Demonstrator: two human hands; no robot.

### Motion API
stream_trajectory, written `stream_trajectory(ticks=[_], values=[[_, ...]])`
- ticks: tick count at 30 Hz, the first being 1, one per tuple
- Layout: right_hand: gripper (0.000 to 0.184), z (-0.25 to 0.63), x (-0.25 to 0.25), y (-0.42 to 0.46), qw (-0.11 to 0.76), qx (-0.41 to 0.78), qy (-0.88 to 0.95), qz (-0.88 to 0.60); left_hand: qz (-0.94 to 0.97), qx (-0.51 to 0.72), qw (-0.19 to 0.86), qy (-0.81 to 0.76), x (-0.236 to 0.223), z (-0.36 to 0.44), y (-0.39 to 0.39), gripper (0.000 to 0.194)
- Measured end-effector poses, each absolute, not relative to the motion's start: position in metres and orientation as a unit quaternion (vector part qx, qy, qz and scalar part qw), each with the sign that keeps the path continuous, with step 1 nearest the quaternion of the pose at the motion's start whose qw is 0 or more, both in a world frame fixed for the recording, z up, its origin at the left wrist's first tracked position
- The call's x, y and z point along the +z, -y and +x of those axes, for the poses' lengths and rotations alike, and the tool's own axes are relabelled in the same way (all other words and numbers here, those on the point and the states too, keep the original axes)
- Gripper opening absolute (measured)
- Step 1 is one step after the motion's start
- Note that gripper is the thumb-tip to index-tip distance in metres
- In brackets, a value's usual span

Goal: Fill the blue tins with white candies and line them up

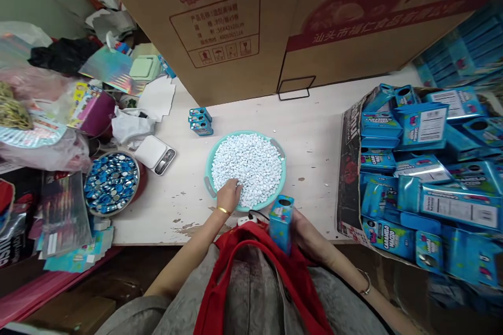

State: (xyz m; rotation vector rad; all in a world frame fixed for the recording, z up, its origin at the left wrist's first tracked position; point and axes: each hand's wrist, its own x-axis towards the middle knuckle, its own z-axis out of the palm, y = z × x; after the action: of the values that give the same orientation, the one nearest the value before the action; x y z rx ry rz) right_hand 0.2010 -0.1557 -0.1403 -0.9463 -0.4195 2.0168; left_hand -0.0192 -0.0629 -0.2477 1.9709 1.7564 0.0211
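Note:
My left hand (228,194) reaches over the near rim of a turquoise basin (208,167), its fingers curled together among small white candies (251,162). Most of what lies under those fingers is hidden. At the table's front edge, my right hand (308,235) is wrapped round an upright blue candy box (281,220). A dark round opening shows in the top of that box. Beyond the basin, to its left, several matching small blue boxes (200,121) stand close together.
A carton (349,167) heaped with blue boxes stands at right. A large cardboard box (243,21) fills the back, with a black wire stand (294,95) before it. On the left are a kitchen scale (155,154) and a bowl (135,188) of blue-silver round pieces.

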Motion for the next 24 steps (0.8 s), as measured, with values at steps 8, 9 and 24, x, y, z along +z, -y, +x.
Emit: stream_trajectory(ticks=[8, 9, 24], values=[[0.046, 0.232, -0.167, 0.114, 0.492, 0.582, 0.297, -0.576, 0.732, 0.117, 0.309, -0.596, -0.247, -0.043, 0.055, 0.024], [0.044, 0.238, -0.174, 0.107, 0.491, 0.529, 0.349, -0.598, 0.739, 0.127, 0.316, -0.582, -0.24, -0.05, 0.053, 0.025], [0.038, 0.216, -0.193, 0.073, 0.391, 0.264, 0.689, -0.55, 0.908, -0.038, 0.219, -0.356, -0.078, -0.031, -0.008, 0.025]])
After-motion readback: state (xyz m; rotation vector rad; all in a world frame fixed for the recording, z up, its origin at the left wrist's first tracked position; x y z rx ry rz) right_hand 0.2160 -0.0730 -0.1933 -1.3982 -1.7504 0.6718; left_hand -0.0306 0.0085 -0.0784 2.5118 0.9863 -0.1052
